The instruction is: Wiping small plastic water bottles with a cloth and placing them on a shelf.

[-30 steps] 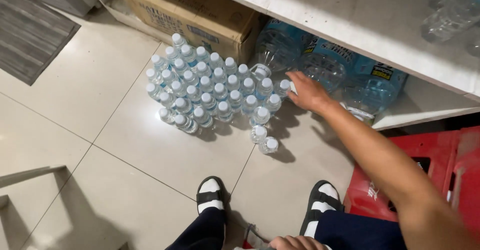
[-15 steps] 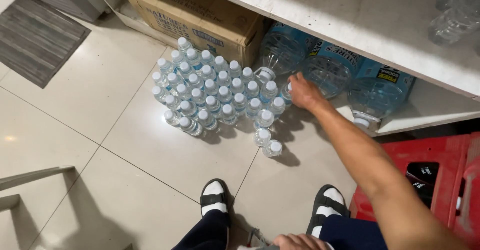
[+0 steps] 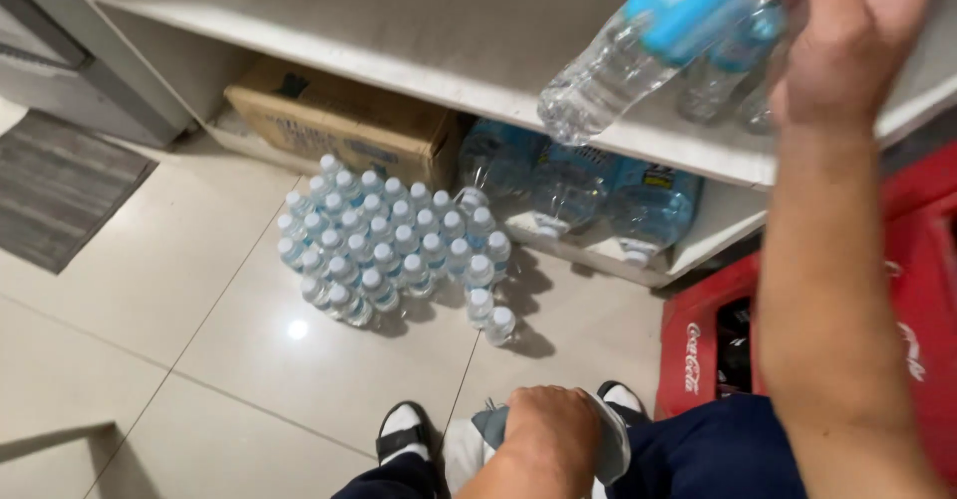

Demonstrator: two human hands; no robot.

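Right hand (image 3: 847,40) grasped a clear water bottle (image 3: 638,45), fingers wrapped round it, over the white shelf (image 3: 419,30). Left hand (image 3: 543,439) clenched grey plastic wrap (image 3: 608,449). Shelving step, apparently; setting the bottle among shelved bottles (image 3: 723,80) needs care.

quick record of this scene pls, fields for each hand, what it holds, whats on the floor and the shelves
right hand: right hand raised at shelf height, gripping a clear water bottle with a blue label, tilted
left hand: left hand low by the knees, closed on a grey cloth
floor: cluster of small capped bottles standing on pale tiles, two slightly apart at its near edge
lower shelf: large water jugs, cardboard box
upper shelf: white shelf, more bottles behind the hand
right side: red crate
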